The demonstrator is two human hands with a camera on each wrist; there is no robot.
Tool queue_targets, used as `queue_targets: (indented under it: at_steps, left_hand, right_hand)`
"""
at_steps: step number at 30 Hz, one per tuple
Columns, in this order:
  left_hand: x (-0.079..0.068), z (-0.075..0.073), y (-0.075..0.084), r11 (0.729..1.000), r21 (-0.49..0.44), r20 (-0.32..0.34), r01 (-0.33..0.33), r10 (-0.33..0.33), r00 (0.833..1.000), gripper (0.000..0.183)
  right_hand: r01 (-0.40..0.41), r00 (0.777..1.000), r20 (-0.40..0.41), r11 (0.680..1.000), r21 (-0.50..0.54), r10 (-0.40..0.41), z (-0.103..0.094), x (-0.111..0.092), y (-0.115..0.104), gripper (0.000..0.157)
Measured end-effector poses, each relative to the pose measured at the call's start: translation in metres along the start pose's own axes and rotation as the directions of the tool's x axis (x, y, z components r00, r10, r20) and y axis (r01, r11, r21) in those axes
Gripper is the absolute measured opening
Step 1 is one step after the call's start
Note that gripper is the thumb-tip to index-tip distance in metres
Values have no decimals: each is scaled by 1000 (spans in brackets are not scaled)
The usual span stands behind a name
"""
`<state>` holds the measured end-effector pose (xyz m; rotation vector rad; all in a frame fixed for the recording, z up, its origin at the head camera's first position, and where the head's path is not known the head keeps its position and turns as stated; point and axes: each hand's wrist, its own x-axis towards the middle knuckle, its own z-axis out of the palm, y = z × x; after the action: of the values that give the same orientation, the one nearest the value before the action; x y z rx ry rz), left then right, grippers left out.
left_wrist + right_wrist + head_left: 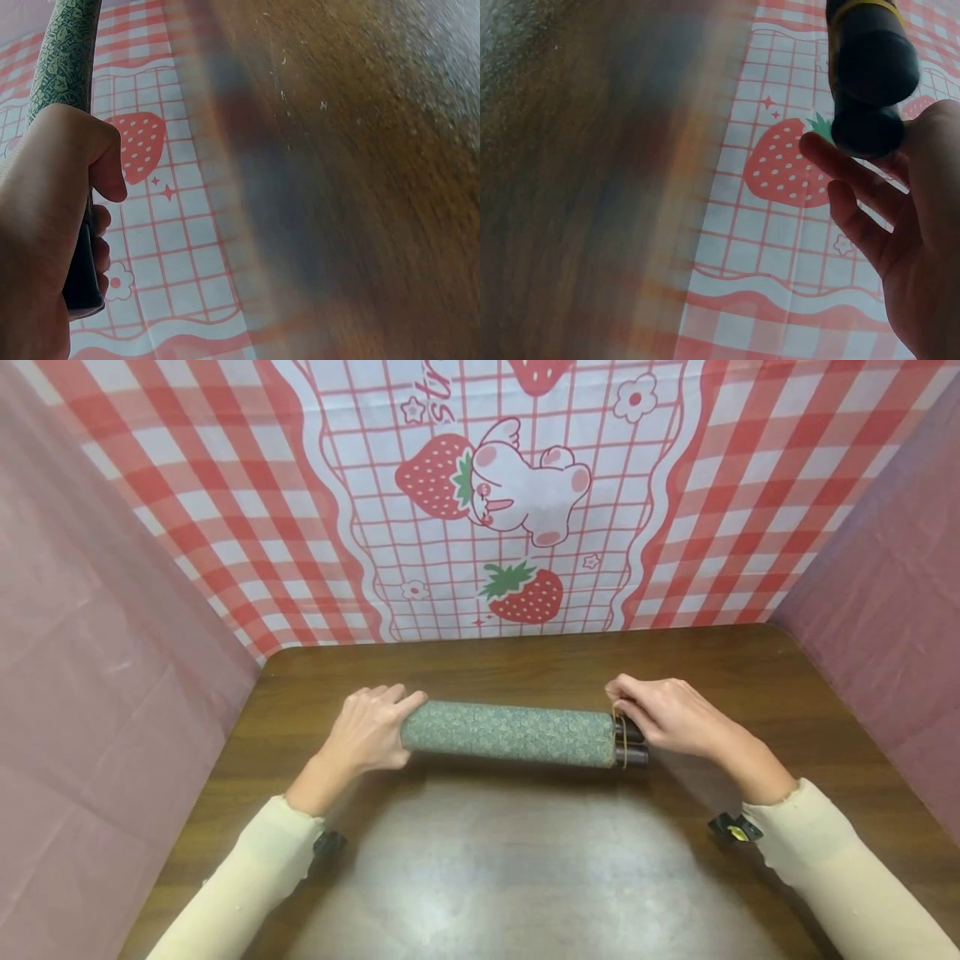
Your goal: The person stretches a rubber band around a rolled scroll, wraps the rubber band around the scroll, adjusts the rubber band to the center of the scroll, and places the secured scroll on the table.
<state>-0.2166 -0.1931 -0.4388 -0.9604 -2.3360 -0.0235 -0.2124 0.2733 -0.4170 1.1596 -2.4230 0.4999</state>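
A scroll rolled in green patterned covering (510, 732) is held level above the table, its long side running left to right. Two dark rod ends (632, 755) stick out at its right side, with a thin yellowish rubber band (625, 745) looped around them. My left hand (372, 727) grips the scroll's left end; in the left wrist view its fingers curl round the dark rod (82, 277). At the other end, my right hand (671, 714) pinches the rubber band near the upper rod. The right wrist view hides its pinching fingertips behind the rod ends (874, 75).
A brown wooden table (517, 668) lies below, with a bright reflection at its front. Behind it hangs a red-and-white checked cloth (247, 485) with strawberry prints. Pink cloth walls (97, 652) stand on the left and right.
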Motion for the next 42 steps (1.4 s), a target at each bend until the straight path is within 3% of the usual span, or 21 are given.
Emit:
queue_targets:
  at_steps: [13,18,29,42]
  left_hand:
    - [4,-1,2,997,-54,97,48,-43,994,71]
    - [6,-2,5,996,-64,137,62,-53,989,73]
    - [3,3,0,999,-40,9,-3,4,1000,69]
    - [4,4,-3,999,-2,-21,-41,41,999,71]
  right_hand:
    - [19,998,-63,1000,13,-18,-4,0,-3,35]
    - [21,999,-49,1000,8,-21,-3,1,-4,29]
    - [-14,1000,17,997,81,13,-4,4,-3,36]
    - [-21,996,88,994,104,11,-5,8,-6,30]
